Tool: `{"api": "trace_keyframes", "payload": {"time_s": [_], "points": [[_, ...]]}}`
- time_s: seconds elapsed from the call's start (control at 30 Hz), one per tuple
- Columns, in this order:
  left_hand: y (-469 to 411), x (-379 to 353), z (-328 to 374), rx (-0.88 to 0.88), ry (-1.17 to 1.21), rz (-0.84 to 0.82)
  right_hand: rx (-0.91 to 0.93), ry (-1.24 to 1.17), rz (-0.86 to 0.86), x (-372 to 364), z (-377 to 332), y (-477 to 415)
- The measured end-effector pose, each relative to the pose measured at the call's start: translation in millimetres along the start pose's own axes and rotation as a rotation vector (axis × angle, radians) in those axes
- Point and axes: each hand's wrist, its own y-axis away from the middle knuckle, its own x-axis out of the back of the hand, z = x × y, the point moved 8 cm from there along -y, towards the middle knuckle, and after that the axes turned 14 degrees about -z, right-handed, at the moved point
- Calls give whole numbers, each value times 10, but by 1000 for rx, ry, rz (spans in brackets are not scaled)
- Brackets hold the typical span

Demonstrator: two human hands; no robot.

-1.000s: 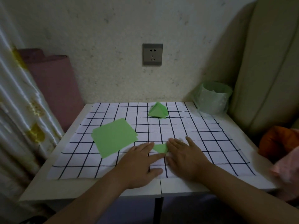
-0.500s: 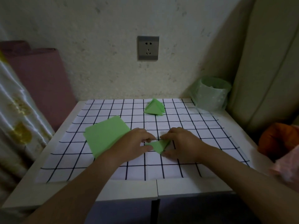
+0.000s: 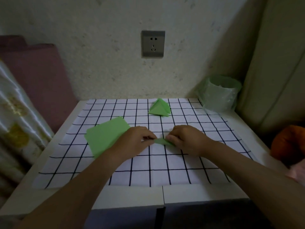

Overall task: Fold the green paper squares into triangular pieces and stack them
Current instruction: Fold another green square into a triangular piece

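Left grip (image 3: 133, 142) and right grip (image 3: 188, 141) are both narrow, fingers curled in, each pinching one end of a small folded green piece (image 3: 162, 141). The left one has the piece's left tip and the right one covers its right part. The piece sits low between them near the middle of the worktop; whether it touches the sheet I cannot tell.

The white worktop (image 3: 198, 193) stands against a speckled wall (image 3: 99, 47), and a white sheet with a dark grid (image 3: 165, 169) covers most of it. To the left a maroon roll (image 3: 36, 76) leans at the wall, with a shiny pale curtain (image 3: 13, 129) nearer the camera. To the right rises a beige padded panel (image 3: 272, 63), and below it lies an orange thing (image 3: 287, 142), too dim to identify.

On the sheet's left half lie the flat green paper squares (image 3: 105, 136), turned at an angle to the grid; the left wrist crosses their near right corner. A bin with a green liner (image 3: 219, 95) stands at the worktop's far right corner. At the far middle of the sheet rests the stack of folded triangles (image 3: 159, 108), well apart from both grips. A grey wall socket (image 3: 153, 44) is set in the wall above it.
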Motion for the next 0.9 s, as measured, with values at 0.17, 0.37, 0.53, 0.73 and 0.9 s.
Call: {"api": "trace_keyframes", "payload": {"time_s": [0.17, 0.37, 0.53, 0.73, 0.9], "points": [[-70, 129, -61, 80, 136, 166, -29, -189, 95, 124, 49, -68], [-342, 355, -133, 118, 76, 305, -153, -220, 269, 369, 240, -409], [-606, 365, -402, 184, 58, 285, -278, -177, 263, 403, 415, -702], [-799, 333, -737, 253, 55, 228, -396, -119, 256, 356, 635, -793], [-994, 266, -772, 266, 63, 111, -386, -120, 274, 371, 708, -833]]}}
